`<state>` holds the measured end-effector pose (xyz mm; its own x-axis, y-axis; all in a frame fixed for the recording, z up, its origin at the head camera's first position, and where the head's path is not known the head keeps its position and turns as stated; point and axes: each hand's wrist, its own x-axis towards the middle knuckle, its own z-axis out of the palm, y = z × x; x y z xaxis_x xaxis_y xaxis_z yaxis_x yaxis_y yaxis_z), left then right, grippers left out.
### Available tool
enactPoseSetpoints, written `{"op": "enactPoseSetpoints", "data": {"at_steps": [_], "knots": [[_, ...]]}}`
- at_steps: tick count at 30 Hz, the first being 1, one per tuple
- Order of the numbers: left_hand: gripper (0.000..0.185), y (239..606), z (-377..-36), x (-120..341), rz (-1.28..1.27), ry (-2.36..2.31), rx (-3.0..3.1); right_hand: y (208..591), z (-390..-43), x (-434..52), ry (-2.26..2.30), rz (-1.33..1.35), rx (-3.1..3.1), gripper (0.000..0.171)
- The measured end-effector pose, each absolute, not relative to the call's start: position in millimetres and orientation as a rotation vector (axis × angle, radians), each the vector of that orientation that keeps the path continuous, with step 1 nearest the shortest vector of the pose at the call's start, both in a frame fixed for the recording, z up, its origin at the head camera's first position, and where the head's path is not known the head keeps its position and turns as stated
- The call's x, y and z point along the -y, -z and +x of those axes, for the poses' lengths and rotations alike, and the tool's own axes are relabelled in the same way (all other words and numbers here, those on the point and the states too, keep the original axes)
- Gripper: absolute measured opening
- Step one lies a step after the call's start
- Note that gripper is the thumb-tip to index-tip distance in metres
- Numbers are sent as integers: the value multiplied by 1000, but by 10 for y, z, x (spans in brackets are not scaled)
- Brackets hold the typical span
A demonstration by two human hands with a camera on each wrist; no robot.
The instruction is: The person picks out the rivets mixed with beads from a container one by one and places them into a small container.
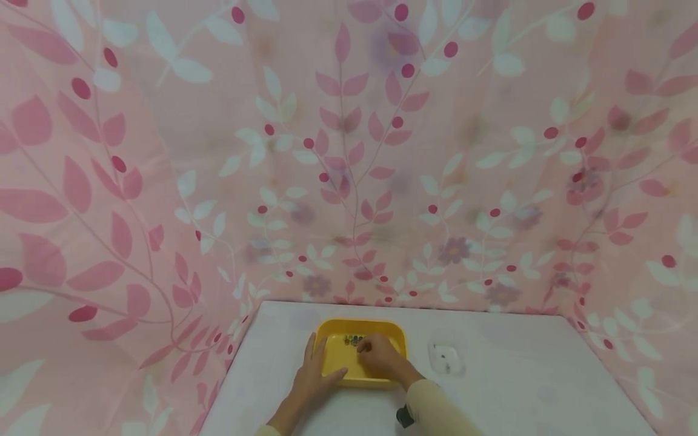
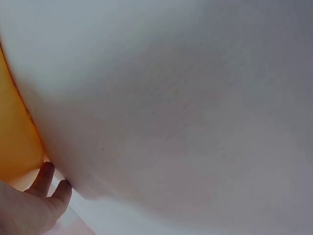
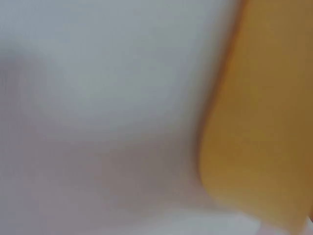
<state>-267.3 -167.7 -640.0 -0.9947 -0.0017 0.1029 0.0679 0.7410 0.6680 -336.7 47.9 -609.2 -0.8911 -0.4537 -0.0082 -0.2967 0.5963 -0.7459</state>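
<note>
A yellow tray sits on the white table near its far edge. A small cluster of dark beads lies in the tray's far left part. My left hand rests at the tray's left side, fingers straight along the rim and thumb on the front edge. In the left wrist view its fingertips lie beside the yellow tray. My right hand is inside the tray, fingers curled down right next to the beads; whether it pinches one is hidden. The right wrist view is blurred and shows only the tray.
A small clear lidded container sits on the table just right of the tray. Pink leaf-patterned cloth hangs as walls behind and on both sides of the table. A dark wrist-worn device shows at my right sleeve.
</note>
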Motion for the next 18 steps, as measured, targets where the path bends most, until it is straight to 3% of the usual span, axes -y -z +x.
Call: {"op": "enactPoseSetpoints", "data": {"at_steps": [6,18], "knots": [[96,6383,-2632,1691,-98,1079,2793,5853,-3513,-742,1313,-661,-2704,8],[102,6376,-2601,1673,-112,1085,2808,5592,-3566,-1109,1516,-429,-2759,5]]}}
